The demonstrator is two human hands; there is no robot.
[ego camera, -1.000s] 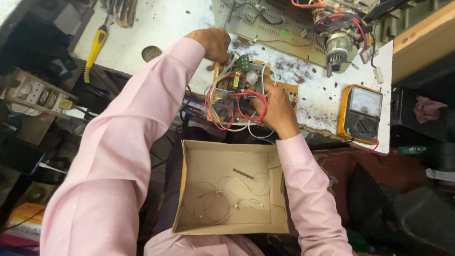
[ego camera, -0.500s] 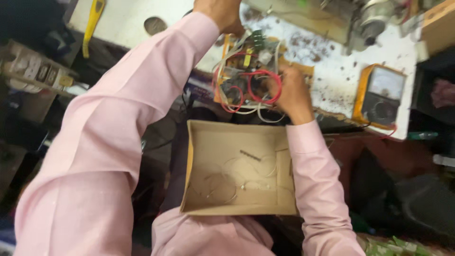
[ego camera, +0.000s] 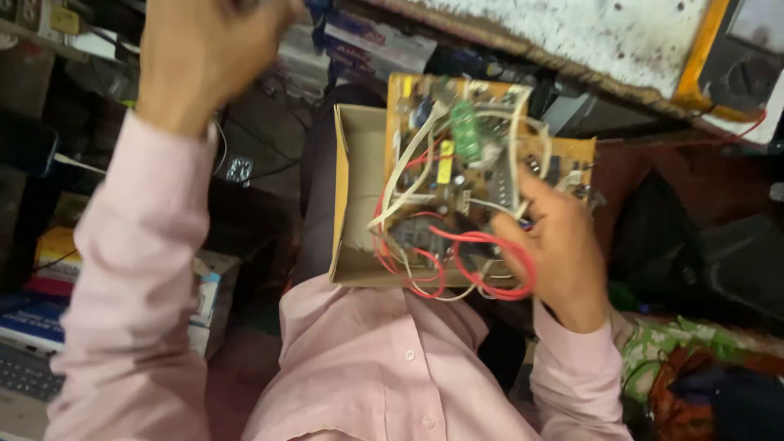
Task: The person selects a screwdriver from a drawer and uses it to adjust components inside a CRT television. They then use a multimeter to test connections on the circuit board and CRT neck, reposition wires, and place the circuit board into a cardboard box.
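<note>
My right hand [ego camera: 559, 253] grips a brown circuit board [ego camera: 482, 175] by its right edge, thumb across the top. The board carries a green part, a yellow part and loops of red and white wires [ego camera: 425, 261] that hang off its lower side. It is held just above an open cardboard box [ego camera: 353, 196] resting on my lap. My left hand [ego camera: 204, 57] is raised at the upper left, away from the board, with its fingers curled. Its fingertips are cut off by the frame's top edge, so anything in it is hidden.
A yellow-cased multimeter [ego camera: 735, 49] lies on the stained white bench [ego camera: 572, 28] at the top right. Shelves with boxes and cables [ego camera: 49, 269] fill the dark space at the left. A green patterned cloth [ego camera: 678, 351] lies at the lower right.
My right hand has brought the circuit board off the bench towards me, over the box. My left hand has left the board and stays raised at the upper left.
</note>
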